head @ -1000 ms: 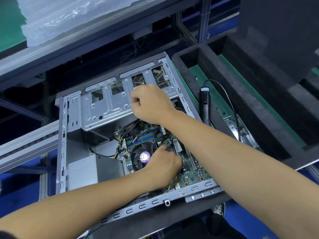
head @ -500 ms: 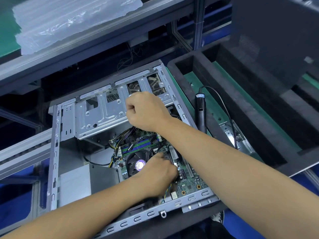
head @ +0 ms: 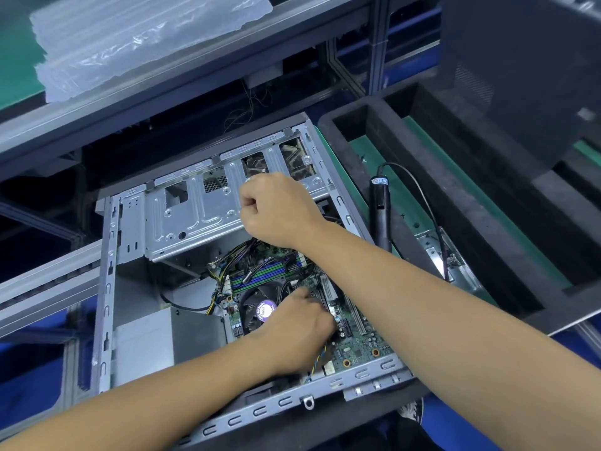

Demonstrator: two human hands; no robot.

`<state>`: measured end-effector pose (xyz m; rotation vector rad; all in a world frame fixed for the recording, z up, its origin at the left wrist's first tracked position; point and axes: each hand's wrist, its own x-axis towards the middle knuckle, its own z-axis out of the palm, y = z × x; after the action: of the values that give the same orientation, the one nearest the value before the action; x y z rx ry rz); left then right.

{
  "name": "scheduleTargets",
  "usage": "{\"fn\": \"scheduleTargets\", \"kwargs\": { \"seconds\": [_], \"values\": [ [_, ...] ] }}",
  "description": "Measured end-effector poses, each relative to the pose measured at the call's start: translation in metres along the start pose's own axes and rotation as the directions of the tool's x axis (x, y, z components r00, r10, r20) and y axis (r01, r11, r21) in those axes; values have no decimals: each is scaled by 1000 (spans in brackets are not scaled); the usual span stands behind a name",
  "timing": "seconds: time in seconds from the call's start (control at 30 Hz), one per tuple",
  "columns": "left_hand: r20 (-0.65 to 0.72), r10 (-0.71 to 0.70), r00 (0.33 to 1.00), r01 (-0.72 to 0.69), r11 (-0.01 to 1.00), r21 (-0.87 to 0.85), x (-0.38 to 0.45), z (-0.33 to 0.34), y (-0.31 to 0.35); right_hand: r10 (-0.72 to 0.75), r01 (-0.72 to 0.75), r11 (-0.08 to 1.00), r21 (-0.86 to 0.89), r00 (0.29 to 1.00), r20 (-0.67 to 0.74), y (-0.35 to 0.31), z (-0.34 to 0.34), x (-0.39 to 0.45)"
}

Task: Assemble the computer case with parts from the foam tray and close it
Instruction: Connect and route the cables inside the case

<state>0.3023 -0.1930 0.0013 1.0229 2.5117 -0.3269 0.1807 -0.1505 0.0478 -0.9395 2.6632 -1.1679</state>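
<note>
Computer case (head: 107,288) still open, side panel off; my left hand (head: 302,327) on motherboard (head: 357,349), right hand (head: 276,209) fisted by drive cage (head: 195,216); grip contents unclear.

Both bare forearms reach forward and cross, the right hand (head: 276,209) farther out, curled into a loose fist with knuckles up, the left hand (head: 300,323) nearer, palm down, its fingers (head: 300,292) bent downward and tips hidden.

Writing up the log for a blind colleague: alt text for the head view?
Both hands work inside an open computer case: the left hand on the motherboard beside the CPU fan, the right hand fisted against the drive cage.
</note>
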Motion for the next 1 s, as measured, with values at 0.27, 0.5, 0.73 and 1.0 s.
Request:
{"fn": "scheduleTargets", "kwargs": {
  "seconds": [0.27,0.5,0.73,1.0],
  "values": [
    [39,-4,999,2,999,47,2,-1,1,7,-7,1000,-2,1000,2,1,1,0],
    [72,-3,997,0,999,37,2,-4,2,7,-7,1000,-8,1000,10,0,0,-1],
    [57,-12,998,11,1000,9,2,-2,2,11,-11,1000,-10,1000,11,-1,0,-1],
    [-20,-32,999,31,999,-37,2,3,-4,7,-7,1000,-3,1000,11,-2,-1,-1]
  ]
}}
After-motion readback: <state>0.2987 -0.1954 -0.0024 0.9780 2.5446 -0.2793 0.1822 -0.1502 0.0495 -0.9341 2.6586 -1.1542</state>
